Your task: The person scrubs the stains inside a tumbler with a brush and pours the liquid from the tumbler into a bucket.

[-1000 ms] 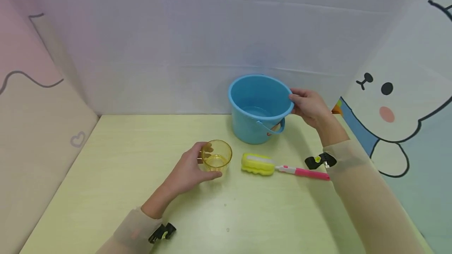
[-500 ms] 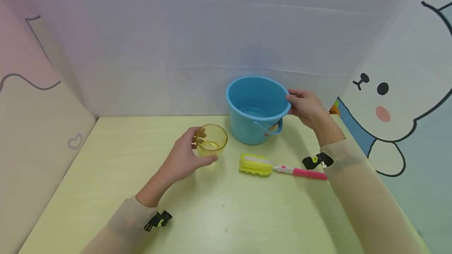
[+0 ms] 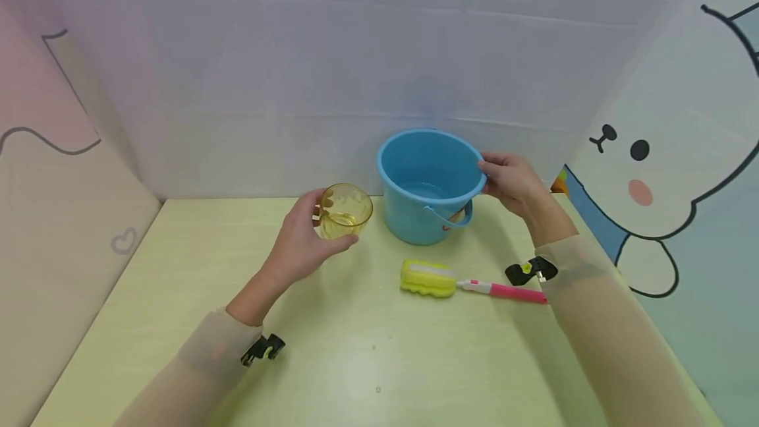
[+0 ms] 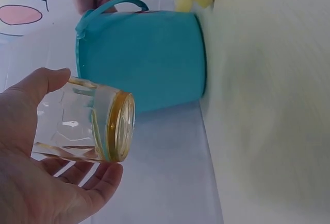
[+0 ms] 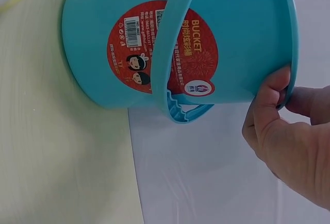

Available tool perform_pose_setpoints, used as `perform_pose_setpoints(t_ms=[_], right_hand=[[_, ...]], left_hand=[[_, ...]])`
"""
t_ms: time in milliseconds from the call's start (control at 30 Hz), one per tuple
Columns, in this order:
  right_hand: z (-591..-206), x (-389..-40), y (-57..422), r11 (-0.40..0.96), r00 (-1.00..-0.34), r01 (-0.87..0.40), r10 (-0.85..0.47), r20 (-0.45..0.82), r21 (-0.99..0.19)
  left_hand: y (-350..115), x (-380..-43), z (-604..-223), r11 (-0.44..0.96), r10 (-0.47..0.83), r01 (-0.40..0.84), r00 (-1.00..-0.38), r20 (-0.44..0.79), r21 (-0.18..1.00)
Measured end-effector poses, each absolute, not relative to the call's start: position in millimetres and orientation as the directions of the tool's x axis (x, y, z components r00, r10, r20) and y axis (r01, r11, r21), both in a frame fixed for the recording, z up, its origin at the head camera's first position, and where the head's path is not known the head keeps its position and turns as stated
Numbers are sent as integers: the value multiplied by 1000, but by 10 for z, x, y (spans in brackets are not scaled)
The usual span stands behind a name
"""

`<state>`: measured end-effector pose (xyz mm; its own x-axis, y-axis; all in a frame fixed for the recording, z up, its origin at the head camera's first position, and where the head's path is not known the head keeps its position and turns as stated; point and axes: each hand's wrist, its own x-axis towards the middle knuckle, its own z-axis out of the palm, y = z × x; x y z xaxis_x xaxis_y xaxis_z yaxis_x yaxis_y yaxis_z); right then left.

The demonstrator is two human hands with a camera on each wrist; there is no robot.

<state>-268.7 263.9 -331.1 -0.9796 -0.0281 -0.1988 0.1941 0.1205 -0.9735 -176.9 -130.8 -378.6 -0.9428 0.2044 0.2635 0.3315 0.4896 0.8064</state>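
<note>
My left hand [image 3: 302, 237] grips a clear amber glass cup [image 3: 346, 211] by its side, thumb in front and fingers behind. In the left wrist view the glass [image 4: 85, 121] hangs above the table, its base pointing toward the tabletop. Just right of it a blue bucket [image 3: 418, 216] stands upright on the table near the back wall. My right hand [image 3: 514, 183] pinches the bucket's right rim between thumb and fingers. In the right wrist view a round red label [image 5: 154, 49] shows on the bucket's side, with the blue handle [image 5: 170, 54] hanging across it.
A sponge brush with a yellow head [image 3: 428, 278] and a pink and white handle [image 3: 516, 292] lies in front of the bucket. The pale table [image 3: 196, 269] meets a white wall sheet [image 3: 267, 84] behind. Cartoon-printed panels [image 3: 652, 150] flank both sides.
My left hand has lifted the glass cup off the table area, moving it back and slightly left, beside the bucket. My right hand stays on the bucket's rim; the bucket and brush hold their places.
</note>
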Motion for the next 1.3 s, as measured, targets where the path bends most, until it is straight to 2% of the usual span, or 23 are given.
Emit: perform_pose_setpoints(t_ms=[267, 833, 1300], right_hand=[[-3315, -2693, 2629, 103, -977, 207, -32, -212, -973], [-3326, -2700, 2632, 117, -978, 204, -13, -207, -972], [-3318, -2678, 2597, 108, -978, 209, -2, -210, -972]], left_hand=[[-1316, -1914, -3650, 516, 197, 349, -937, 288, 783], [-1211, -2280, -3280, 566, 232, 461, -885, 404, 684], [-1062, -2564, -3079, 638, 265, 485, -867, 422, 598]])
